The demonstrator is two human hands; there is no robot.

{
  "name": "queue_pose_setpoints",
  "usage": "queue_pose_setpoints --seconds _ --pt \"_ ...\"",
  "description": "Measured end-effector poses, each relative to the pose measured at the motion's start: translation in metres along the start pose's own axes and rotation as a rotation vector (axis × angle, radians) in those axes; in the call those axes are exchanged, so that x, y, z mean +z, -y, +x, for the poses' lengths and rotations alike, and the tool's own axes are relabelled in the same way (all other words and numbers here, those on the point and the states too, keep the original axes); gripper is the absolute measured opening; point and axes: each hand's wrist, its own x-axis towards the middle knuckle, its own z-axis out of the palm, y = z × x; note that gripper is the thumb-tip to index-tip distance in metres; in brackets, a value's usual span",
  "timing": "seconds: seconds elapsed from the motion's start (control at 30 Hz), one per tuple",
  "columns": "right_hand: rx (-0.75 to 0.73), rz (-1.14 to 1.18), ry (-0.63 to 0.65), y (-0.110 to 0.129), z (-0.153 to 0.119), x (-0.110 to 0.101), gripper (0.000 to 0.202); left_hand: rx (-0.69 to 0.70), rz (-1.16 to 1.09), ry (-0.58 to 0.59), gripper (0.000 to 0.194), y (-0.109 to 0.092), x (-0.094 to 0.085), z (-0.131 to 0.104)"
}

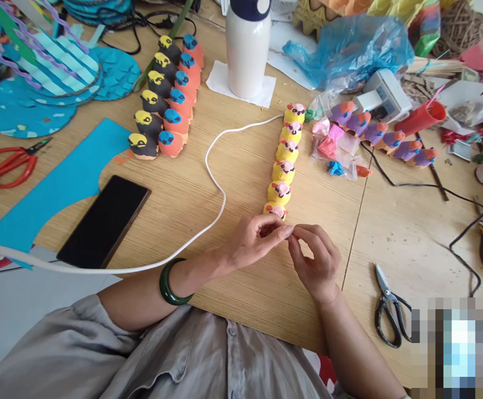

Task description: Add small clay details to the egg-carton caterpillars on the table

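Note:
My left hand and my right hand meet fingertip to fingertip over the table, both pinched closed. Whatever lies between the fingertips is too small or hidden to name. Just beyond them runs a row of yellow egg-carton cups, each topped with pink clay and small dark and red bits. The nearest cup is close to my left fingers, which partly cover it. To the right of the row lie small plastic bags of pink and red clay and a blue clay lump.
Black-and-orange cup rows stand at the back left, a purple row at the right. A phone, red scissors, black-handled scissors and a white bottle surround the work area. A white cable crosses the table.

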Motion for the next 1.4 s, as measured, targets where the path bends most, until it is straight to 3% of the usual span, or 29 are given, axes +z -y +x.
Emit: queue_pose_setpoints --seconds 0.1,0.2,0.27,0.37,0.73,0.87,0.97,1.03,1.4 --pt "0.120 0.140 0.000 0.002 -0.002 0.000 0.018 -0.025 -0.016 0.022 0.036 -0.003 0.000 0.000" --pt "0.501 0.526 -0.026 0.003 -0.001 0.000 0.004 -0.008 -0.022 0.005 0.035 -0.005 0.000 0.001" --pt "0.752 0.750 -0.078 0.001 0.000 0.002 0.018 -0.012 -0.060 -0.031 0.035 -0.004 0.000 0.001" --pt "0.927 0.861 -0.133 -0.004 0.003 0.004 0.025 -0.058 -0.194 -0.054 0.036 -0.001 -0.001 0.003" --pt "0.900 0.786 -0.124 -0.007 -0.003 0.003 0.026 0.081 -0.300 -0.089 0.029 -0.001 -0.003 0.005" --pt "0.884 0.717 -0.096 -0.011 -0.006 0.003 0.031 0.157 -0.389 -0.242 0.025 -0.003 -0.011 0.008" --pt "0.888 0.742 -0.107 -0.012 -0.005 0.003 0.024 0.144 -0.433 -0.350 0.025 -0.010 -0.017 0.012" --pt "0.890 0.776 -0.097 -0.011 -0.005 0.003 0.030 0.130 -0.433 -0.378 0.027 -0.013 -0.020 0.013" --pt "0.891 0.772 -0.084 -0.013 -0.004 0.005 0.028 0.072 -0.384 -0.313 0.024 -0.003 -0.016 0.013"
